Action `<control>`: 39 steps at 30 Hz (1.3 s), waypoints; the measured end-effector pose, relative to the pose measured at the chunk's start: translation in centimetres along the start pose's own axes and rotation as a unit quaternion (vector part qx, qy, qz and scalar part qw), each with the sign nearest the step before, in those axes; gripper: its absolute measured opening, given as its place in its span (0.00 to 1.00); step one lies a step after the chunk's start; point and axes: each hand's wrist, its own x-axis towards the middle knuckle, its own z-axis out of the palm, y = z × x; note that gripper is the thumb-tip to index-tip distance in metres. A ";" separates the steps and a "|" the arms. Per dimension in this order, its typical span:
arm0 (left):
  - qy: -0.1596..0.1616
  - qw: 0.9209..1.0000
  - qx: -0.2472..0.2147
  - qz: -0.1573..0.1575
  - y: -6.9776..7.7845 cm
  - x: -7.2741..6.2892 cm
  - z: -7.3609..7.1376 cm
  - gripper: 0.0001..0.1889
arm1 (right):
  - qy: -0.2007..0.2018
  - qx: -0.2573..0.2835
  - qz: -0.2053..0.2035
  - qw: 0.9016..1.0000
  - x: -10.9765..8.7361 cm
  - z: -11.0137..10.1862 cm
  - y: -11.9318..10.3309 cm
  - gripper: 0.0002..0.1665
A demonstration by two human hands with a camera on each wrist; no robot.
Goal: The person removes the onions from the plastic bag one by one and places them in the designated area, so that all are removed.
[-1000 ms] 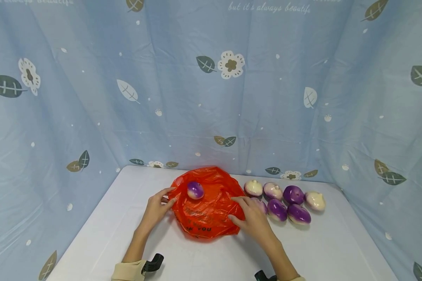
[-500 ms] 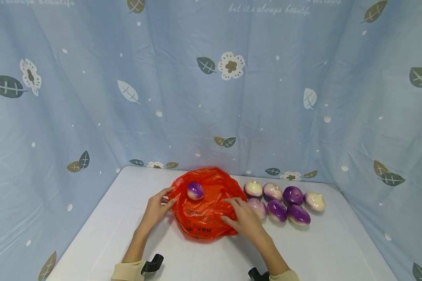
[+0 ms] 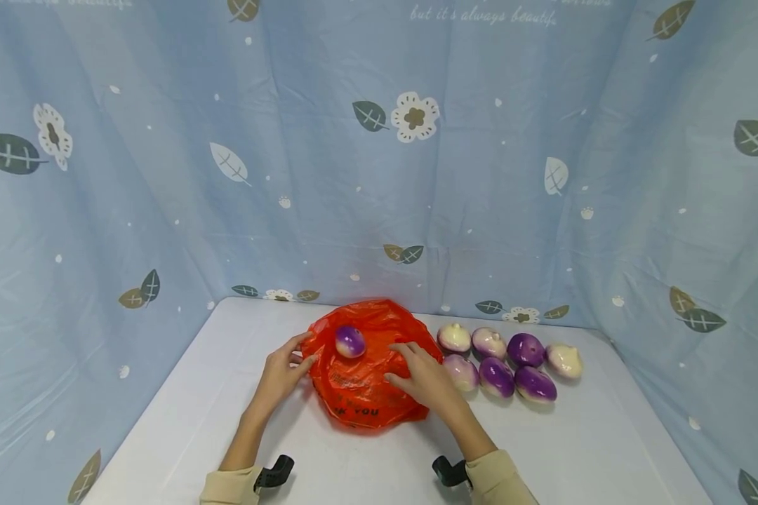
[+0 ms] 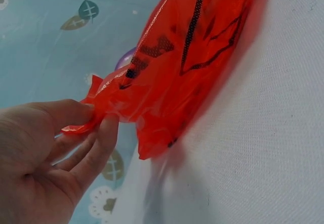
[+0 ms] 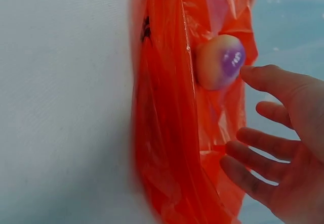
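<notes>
A red plastic bag [image 3: 369, 389] lies spread on the white table with its mouth up. Inside it, toward the left, sits a glossy purple-and-white onion-like vegetable [image 3: 350, 341]. My left hand [image 3: 279, 375] pinches the bag's left rim between thumb and fingers, which shows clearly in the left wrist view. Over the right part of the bag hovers my right hand [image 3: 424, 382], fingers spread and holding nothing. In the right wrist view, that hand's thumb [image 5: 268, 80] appears close to the vegetable; whether they touch, I cannot tell.
Several more glossy vegetables, purple, white or both, stand in two loose rows right of the bag, the nearest a pale pink one [image 3: 460, 372] close to its rim. A patterned blue curtain [image 3: 328, 175] surrounds the white table [image 3: 606, 435] at the back and sides.
My right hand has moved left, from the bag's right rim to over its inside, uncovering the pale pink vegetable beside the bag. The left hand keeps its pinch on the rim.
</notes>
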 end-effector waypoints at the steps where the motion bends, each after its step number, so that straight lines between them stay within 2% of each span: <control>1: 0.000 1.000 -0.001 0.000 0.0 0.0 0.0 0.26 | -0.005 0.006 -0.003 1.000 0.3 0.2 0.0 0.35; 6: 0.003 1.000 0.000 0.003 0.0 0.0 0.0 0.26 | -0.022 0.046 -0.015 0.999 1.4 0.9 -0.1 0.35; 13: -0.001 1.000 -0.002 -0.001 0.1 0.0 -0.1 0.27 | -0.037 0.083 0.004 0.996 2.8 1.7 -0.8 0.37; 22: -0.010 1.000 0.007 -0.012 0.0 -0.2 0.2 0.27 | -0.024 0.105 0.033 0.994 4.2 3.7 -1.4 0.37; 28: -0.010 1.000 0.006 -0.008 0.1 0.0 0.2 0.26 | -0.030 0.111 0.059 0.992 5.5 3.7 -2.2 0.38; 39: -0.008 1.000 -0.006 -0.009 0.1 0.1 0.0 0.26 | -0.042 0.167 0.079 0.982 7.4 4.3 -3.1 0.43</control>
